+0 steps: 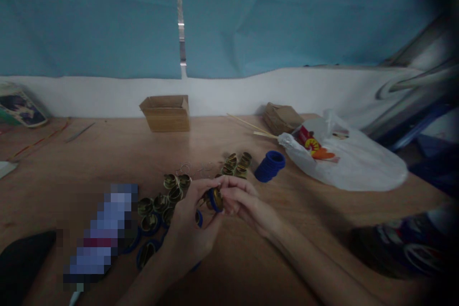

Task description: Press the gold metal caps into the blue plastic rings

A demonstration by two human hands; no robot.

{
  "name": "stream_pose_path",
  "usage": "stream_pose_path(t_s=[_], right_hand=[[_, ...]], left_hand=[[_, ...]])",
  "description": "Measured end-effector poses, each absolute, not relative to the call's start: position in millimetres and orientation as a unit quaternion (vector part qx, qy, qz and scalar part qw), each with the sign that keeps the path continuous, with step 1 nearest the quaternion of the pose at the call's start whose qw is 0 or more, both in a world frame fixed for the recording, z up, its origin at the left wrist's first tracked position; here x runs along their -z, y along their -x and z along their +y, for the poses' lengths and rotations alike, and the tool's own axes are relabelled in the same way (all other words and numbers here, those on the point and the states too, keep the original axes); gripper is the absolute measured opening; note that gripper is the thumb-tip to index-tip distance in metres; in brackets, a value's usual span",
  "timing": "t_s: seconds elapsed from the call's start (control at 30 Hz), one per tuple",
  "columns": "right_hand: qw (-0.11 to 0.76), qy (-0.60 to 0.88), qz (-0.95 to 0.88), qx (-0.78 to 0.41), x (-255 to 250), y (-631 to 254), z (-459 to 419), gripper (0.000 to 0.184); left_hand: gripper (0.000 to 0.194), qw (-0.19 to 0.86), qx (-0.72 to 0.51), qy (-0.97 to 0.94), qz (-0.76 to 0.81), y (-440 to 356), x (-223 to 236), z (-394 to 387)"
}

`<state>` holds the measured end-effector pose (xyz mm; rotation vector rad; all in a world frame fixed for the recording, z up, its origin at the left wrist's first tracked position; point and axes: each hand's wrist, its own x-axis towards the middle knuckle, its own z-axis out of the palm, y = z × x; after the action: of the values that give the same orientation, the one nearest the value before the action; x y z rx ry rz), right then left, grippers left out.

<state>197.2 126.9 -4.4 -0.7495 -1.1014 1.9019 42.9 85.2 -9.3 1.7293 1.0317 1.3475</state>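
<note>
My left hand [191,227] and my right hand [249,203] meet over the table around a small brass-coloured metal cup with a blue ring [215,199] about it. The left fingers and thumb hold it from the left, while the right fingertips press on its right side. To the left of my hands lie several similar brass-coloured cups [170,181], some with blue rings [150,222] around them. Beyond my fingers sits another small group of brass-coloured cups [229,167]. Right of that group leans a stack of blue rings [270,166].
An open cardboard box [167,117] stands at the back. On the right are a brown paper packet [283,117], thin sticks [251,125], a white plastic bag [366,167] and a dark bottle [401,244]. A pixelated device [103,234] lies at left, near thin wire pieces [201,169].
</note>
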Motion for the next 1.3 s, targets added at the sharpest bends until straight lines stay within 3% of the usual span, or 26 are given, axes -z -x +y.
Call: stream_pose_path(t_s=[0.83,1.3], right_hand=[[0.432,0.314,-0.433,-0.726,-0.3,-189.9,121.2,0.024],[0.408,0.301,-0.463,-0.727,3.9,-193.9,122.4,0.027]], left_hand=[[0.049,0.299,-0.512,-0.680,0.432,-41.8,4.7,86.6],[0.052,0.256,-0.514,-0.674,0.465,-41.5,10.7,86.7]])
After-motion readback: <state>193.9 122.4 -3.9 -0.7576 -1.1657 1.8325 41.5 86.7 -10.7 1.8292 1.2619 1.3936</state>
